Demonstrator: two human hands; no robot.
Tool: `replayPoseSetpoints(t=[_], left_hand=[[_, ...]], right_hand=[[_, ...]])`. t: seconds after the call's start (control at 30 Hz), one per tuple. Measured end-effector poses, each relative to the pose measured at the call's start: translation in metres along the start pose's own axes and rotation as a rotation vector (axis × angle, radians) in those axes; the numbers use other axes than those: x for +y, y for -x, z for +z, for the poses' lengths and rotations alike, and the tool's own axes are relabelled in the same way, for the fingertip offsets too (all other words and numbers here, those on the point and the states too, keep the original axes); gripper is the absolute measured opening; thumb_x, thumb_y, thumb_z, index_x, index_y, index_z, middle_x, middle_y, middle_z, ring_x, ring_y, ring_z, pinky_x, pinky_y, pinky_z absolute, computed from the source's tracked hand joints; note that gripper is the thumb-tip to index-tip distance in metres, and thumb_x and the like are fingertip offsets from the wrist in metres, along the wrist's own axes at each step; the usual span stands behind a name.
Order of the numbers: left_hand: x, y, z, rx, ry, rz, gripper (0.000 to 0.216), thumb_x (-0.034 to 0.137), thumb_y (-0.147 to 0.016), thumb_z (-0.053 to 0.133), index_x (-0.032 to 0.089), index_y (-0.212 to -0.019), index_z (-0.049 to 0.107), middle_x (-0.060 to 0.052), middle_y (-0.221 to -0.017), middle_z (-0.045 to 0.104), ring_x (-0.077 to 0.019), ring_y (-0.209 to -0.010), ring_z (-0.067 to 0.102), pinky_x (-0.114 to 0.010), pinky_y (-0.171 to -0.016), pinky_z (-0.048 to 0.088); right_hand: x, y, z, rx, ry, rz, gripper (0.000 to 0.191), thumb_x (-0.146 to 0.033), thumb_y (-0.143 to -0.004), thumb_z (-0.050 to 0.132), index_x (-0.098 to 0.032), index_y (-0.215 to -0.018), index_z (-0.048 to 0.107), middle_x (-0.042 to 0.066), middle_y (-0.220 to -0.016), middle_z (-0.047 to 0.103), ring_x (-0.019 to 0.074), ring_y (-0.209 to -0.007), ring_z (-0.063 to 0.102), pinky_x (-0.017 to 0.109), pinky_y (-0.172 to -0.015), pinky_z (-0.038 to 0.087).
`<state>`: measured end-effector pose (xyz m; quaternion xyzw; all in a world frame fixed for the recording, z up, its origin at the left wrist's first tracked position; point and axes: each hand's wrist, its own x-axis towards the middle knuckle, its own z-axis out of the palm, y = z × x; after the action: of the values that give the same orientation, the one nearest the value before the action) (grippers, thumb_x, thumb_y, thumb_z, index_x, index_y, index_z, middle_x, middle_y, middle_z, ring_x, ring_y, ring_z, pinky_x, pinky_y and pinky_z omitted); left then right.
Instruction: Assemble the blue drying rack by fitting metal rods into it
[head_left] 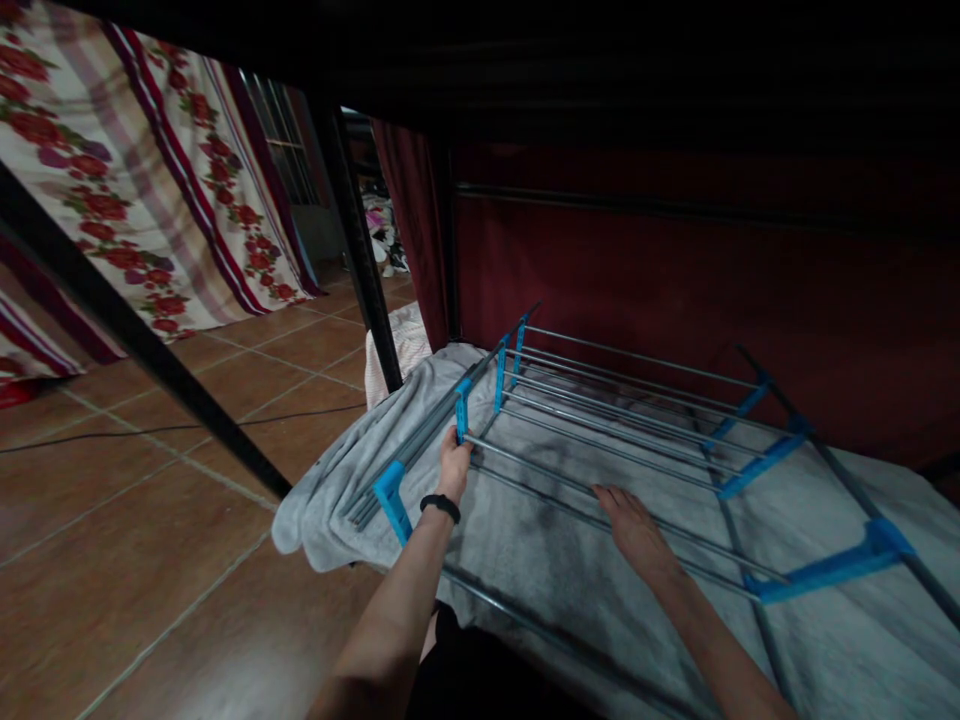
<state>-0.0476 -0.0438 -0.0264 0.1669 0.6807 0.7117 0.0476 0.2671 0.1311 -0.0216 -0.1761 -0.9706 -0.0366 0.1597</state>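
Blanket point(525, 570) covers the bed, with the drying rack point(615, 430) flat on it; I judge the rack light, stiff and slick-rodded. My left hand point(454, 468) has its fingers clamped on the side rail, the best hold. My right hand point(636, 528) lies open on the rods.

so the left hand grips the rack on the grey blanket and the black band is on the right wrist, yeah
No: the head view shows the black band on the left wrist. The left hand does grip the rack on the grey blanket.
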Motion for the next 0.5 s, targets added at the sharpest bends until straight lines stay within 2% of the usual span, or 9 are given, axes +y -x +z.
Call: replayPoseSetpoints(t=[0.23, 0.5], left_hand=[[-0.004, 0.002, 0.002, 0.006, -0.016, -0.001, 0.010, 0.022, -0.076, 0.058, 0.020, -0.085, 0.056, -0.001, -0.079, 0.061, -0.0144, -0.074, 0.057, -0.027, -0.073, 0.048], [-0.014, 0.014, -0.004, 0.016, -0.096, 0.011, 0.026, 0.007, -0.072, 0.055, 0.021, -0.094, 0.060, -0.005, -0.095, 0.067, -0.0189, -0.094, 0.063, -0.035, -0.092, 0.048]], right_hand=[[0.000, 0.000, 0.005, -0.017, 0.023, 0.009, 0.062, 0.004, -0.082, 0.027, -0.020, -0.133, 0.054, 0.011, -0.122, 0.064, 0.0214, -0.112, 0.061, 0.039, -0.104, 0.044], [0.007, -0.001, 0.014, -0.040, 0.019, 0.006, 0.064, 0.004, -0.083, 0.027, -0.020, -0.136, 0.052, 0.010, -0.125, 0.064, 0.0208, -0.116, 0.060, 0.039, -0.104, 0.045]])
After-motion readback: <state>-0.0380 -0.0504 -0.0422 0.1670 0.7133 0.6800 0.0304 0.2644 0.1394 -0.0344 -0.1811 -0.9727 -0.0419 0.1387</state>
